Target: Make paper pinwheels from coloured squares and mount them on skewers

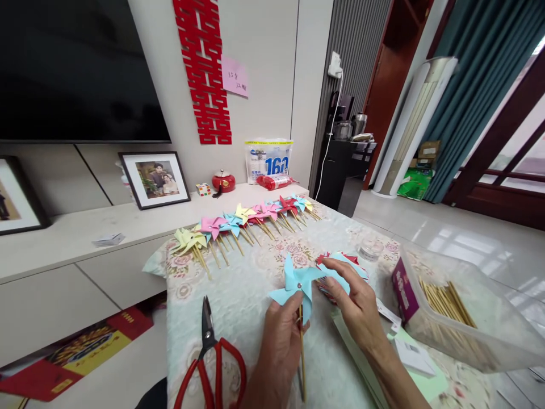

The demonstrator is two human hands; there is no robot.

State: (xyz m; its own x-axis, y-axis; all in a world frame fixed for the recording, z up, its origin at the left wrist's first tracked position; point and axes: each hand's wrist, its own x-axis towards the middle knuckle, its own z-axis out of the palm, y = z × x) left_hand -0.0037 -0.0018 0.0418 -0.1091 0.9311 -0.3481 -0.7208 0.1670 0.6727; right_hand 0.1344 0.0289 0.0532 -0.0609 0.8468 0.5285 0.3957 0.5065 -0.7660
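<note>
A light-blue paper pinwheel on a thin wooden stick is upright in my left hand. The thumb presses just below its centre pin, and the fingers wrap round behind the stick. My right hand is beside the right blade, thumb and forefinger apart; whether a fingertip touches the blade I cannot tell. Behind those fingers lies a pile of red and blue paper pinwheel pieces, partly hidden. Red-handled scissors lie to the left of my left hand, blades pointing away.
Finished pinwheels in several colours lie in a row along the table's far edge. On the right, a clear plastic box holds wooden sticks. Near it are a small round clear container, green paper sheets and a white box.
</note>
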